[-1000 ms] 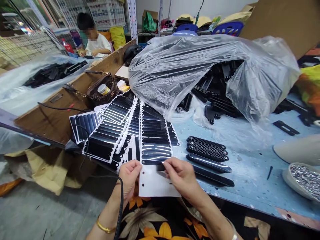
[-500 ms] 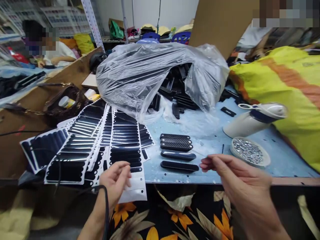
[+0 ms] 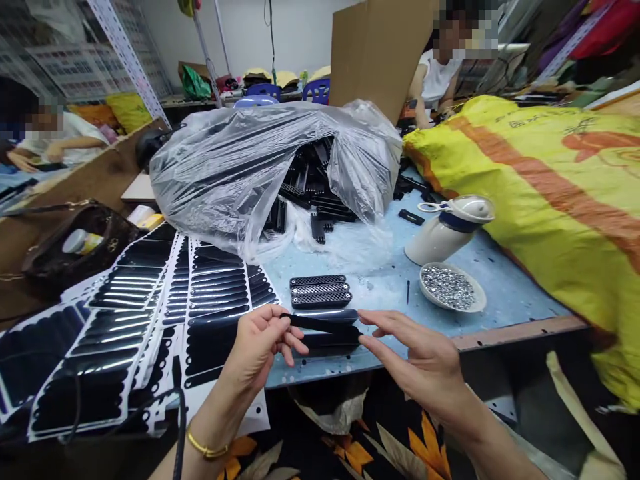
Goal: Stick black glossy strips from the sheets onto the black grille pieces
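Note:
My left hand (image 3: pixel 267 337) pinches one end of a thin black strip (image 3: pixel 320 325) between thumb and fingers. At the strip's other end is my right hand (image 3: pixel 387 340), thumb and fingers apart on either side of the tip. Directly behind and below the strip lie two smooth black bars (image 3: pixel 325 345) on the blue table, partly covered by it. Farther back are several black bars with a patterned top (image 3: pixel 321 291), side by side. Sheets of black strips (image 3: pixel 215 287) spread over the table at the left.
A large plastic bag (image 3: pixel 225 167) of black parts stands behind. At the right are a bowl of small metal pieces (image 3: pixel 450 287), a white jug (image 3: pixel 435 237) and a yellow sack (image 3: pixel 525 160). Two people sit farther off. A brown handbag (image 3: pixel 95 240) lies left.
A black strip is now in my left hand, and both hands have come closer together over the smooth bars. The view has turned to the right, bringing a second person into sight.

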Action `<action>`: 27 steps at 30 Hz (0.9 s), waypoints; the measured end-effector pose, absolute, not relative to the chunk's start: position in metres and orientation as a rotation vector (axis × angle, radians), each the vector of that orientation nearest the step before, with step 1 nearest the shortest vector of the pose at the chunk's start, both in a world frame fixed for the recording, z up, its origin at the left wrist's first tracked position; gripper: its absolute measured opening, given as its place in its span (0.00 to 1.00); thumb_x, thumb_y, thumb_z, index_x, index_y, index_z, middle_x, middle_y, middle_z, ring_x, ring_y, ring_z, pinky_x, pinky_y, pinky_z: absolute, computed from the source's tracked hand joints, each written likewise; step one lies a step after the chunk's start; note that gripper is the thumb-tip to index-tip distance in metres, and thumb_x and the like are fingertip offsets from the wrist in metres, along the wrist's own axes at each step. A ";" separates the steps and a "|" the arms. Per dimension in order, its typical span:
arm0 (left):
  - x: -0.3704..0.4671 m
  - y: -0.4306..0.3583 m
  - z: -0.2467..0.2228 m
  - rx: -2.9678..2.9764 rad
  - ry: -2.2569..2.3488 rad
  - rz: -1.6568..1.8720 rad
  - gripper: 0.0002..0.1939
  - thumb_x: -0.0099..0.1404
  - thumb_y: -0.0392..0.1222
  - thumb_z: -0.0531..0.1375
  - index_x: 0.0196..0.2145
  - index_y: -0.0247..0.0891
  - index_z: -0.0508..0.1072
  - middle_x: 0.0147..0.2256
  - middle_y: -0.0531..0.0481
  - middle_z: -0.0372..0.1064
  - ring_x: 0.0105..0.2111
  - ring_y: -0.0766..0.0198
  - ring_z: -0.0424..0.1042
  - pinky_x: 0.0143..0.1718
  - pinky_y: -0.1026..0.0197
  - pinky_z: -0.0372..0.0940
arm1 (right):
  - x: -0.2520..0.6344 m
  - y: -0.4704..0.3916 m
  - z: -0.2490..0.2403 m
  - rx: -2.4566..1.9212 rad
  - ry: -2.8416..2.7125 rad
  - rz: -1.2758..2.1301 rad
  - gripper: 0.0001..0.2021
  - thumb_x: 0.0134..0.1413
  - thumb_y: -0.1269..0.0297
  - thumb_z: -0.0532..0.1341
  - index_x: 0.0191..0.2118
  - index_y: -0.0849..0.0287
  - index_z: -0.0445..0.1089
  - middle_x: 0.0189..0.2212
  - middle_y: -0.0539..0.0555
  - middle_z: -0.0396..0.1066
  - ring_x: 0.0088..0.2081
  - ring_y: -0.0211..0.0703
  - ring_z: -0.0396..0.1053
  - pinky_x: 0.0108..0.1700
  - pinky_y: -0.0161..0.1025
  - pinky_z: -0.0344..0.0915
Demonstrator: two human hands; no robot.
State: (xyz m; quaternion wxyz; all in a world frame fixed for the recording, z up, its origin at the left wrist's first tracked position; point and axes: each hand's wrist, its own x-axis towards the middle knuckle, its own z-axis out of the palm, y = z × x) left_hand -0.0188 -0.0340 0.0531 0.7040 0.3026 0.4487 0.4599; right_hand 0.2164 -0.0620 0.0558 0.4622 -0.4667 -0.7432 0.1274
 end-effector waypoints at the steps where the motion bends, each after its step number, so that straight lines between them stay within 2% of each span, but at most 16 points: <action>1: -0.016 -0.032 0.054 0.677 0.989 1.017 0.23 0.46 0.49 0.75 0.30 0.34 0.69 0.21 0.46 0.77 0.20 0.58 0.77 0.13 0.69 0.63 | 0.216 -0.056 0.056 -1.097 -1.882 0.256 0.10 0.59 0.71 0.65 0.46 0.56 0.77 0.36 0.56 0.80 0.32 0.44 0.77 0.34 0.38 0.76; 5: -0.006 -0.025 0.054 0.668 0.954 1.001 0.24 0.47 0.49 0.75 0.32 0.34 0.70 0.22 0.45 0.77 0.20 0.58 0.78 0.13 0.70 0.63 | 0.212 -0.038 0.050 -0.911 -2.077 0.121 0.06 0.63 0.73 0.61 0.42 0.60 0.76 0.29 0.56 0.77 0.29 0.45 0.74 0.30 0.39 0.73; 13: -0.002 -0.013 0.053 0.712 0.992 0.976 0.24 0.47 0.50 0.74 0.34 0.34 0.70 0.24 0.44 0.78 0.21 0.58 0.78 0.14 0.69 0.64 | 0.218 -0.028 0.039 -0.930 -2.164 0.031 0.11 0.64 0.76 0.56 0.44 0.64 0.75 0.29 0.60 0.76 0.30 0.48 0.73 0.31 0.43 0.73; 16: -0.003 -0.009 0.051 0.824 1.067 0.906 0.24 0.48 0.52 0.72 0.35 0.32 0.73 0.26 0.42 0.78 0.18 0.59 0.75 0.12 0.67 0.62 | 0.226 -0.025 0.047 -0.973 -2.110 -0.024 0.11 0.64 0.76 0.56 0.43 0.62 0.76 0.29 0.59 0.77 0.30 0.47 0.74 0.31 0.43 0.73; 19: -0.008 -0.005 0.046 1.022 1.224 0.908 0.22 0.50 0.51 0.69 0.36 0.31 0.76 0.23 0.47 0.75 0.14 0.63 0.70 0.12 0.67 0.57 | 0.242 -0.024 0.052 -1.097 -2.003 0.047 0.09 0.63 0.73 0.58 0.41 0.58 0.76 0.29 0.56 0.77 0.30 0.45 0.75 0.32 0.41 0.73; 22: -0.018 -0.001 0.037 1.339 1.403 0.962 0.14 0.54 0.50 0.65 0.28 0.34 0.77 0.18 0.53 0.69 0.14 0.68 0.64 0.16 0.67 0.55 | 0.253 -0.023 0.048 -1.201 -1.926 0.190 0.06 0.62 0.70 0.61 0.38 0.57 0.76 0.28 0.54 0.77 0.28 0.43 0.75 0.30 0.38 0.72; 24: -0.023 0.002 0.029 1.570 1.487 0.948 0.12 0.55 0.48 0.64 0.24 0.36 0.76 0.15 0.55 0.64 0.16 0.69 0.61 0.19 0.66 0.54 | 0.255 -0.022 0.040 -1.210 -1.928 0.311 0.06 0.62 0.69 0.62 0.38 0.57 0.77 0.29 0.53 0.78 0.29 0.41 0.75 0.31 0.37 0.72; 27: -0.026 0.005 0.020 1.775 1.495 0.825 0.11 0.58 0.46 0.61 0.25 0.37 0.78 0.15 0.55 0.64 0.17 0.67 0.62 0.22 0.65 0.54 | 0.248 -0.021 0.025 -1.160 -1.951 0.432 0.06 0.62 0.69 0.61 0.39 0.59 0.77 0.32 0.55 0.79 0.32 0.42 0.77 0.34 0.37 0.74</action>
